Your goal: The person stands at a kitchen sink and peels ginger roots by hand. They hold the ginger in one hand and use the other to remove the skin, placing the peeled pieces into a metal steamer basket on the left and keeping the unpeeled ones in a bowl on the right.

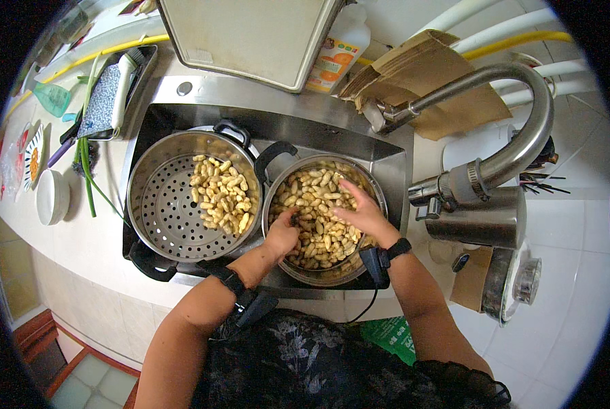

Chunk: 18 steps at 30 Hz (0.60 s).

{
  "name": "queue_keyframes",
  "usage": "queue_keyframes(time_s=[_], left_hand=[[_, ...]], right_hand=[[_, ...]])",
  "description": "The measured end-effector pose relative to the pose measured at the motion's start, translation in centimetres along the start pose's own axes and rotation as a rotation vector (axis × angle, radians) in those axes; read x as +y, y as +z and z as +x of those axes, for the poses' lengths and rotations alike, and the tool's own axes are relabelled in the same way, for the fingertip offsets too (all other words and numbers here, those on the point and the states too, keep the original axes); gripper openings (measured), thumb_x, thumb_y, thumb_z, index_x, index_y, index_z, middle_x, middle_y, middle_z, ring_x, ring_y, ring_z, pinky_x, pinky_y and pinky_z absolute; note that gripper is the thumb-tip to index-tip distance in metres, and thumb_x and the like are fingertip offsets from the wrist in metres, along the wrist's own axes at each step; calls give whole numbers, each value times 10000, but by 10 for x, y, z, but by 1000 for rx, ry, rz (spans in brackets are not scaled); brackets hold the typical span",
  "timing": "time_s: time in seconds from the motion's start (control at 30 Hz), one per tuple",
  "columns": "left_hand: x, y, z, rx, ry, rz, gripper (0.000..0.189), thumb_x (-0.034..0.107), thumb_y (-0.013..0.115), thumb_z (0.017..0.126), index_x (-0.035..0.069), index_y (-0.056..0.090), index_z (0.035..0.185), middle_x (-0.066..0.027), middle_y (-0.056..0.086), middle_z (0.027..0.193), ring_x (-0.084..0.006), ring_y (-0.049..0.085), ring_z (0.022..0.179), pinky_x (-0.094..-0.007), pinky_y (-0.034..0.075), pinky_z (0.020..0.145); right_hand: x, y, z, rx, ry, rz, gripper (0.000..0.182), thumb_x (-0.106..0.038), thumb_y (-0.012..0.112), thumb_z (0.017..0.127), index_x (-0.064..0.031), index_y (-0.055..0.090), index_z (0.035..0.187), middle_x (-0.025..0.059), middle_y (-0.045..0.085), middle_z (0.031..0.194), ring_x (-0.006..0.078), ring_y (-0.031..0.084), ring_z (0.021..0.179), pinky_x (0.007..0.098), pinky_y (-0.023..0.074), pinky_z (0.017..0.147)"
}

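Observation:
Two metal pots stand side by side in the sink. The right pot [310,277] is full of peanuts in their shells [316,197]. My left hand [283,236] reaches over its near left rim, fingertips down among the peanuts; whether it grips any is hidden. My right hand [365,214] is over the right side of the same peanuts, thumb and fingers spread, with nothing visible in it. The left pot is a steamer [164,204] with a perforated bottom and black handles. A heap of unshelled peanuts [223,197] lies on its right half.
A curved metal faucet [535,102] arches at the right of the steel sink [394,179]. Behind stand a cutting board [249,36], a plastic bottle [338,51] and cardboard [433,76]. On the left counter are a white bowl [53,197], green onions [86,168] and a brush [121,92].

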<state>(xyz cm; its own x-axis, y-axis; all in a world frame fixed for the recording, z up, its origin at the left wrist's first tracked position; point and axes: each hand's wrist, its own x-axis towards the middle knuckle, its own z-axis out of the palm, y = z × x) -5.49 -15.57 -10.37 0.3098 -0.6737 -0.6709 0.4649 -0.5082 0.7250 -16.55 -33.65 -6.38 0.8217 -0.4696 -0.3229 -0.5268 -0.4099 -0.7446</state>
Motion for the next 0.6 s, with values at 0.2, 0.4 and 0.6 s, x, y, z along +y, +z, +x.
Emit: queue_keyframes(time_s=[0.2,0.4,0.6], left_hand=[[-11,-1,16,83,58,318,587,1,429,759,30,263,1321,-225,428,1230,-340,467,1093,-359,419,866],[17,-2,0,-94,-103,-218,640,-47,458,776,48,185,1346,-169,469,1191,-228,531,981,-332,480,757],[-12,-2,17,-49,64,-379,668,-100,436,788,104,182,1371,-127,416,1274,-221,485,1056,-299,426,846]], right_hand=[[52,58,7,-118,482,42,843,-543,568,750,-8,264,1326,188,315,1341,311,323,1228,376,306,981],[1,75,6,-257,520,716,687,-308,582,822,-110,214,1367,94,344,1328,249,360,1190,420,401,872],[-28,4,-24,-102,516,741,590,-316,441,902,-163,139,1385,83,193,1408,305,147,1298,604,205,960]])
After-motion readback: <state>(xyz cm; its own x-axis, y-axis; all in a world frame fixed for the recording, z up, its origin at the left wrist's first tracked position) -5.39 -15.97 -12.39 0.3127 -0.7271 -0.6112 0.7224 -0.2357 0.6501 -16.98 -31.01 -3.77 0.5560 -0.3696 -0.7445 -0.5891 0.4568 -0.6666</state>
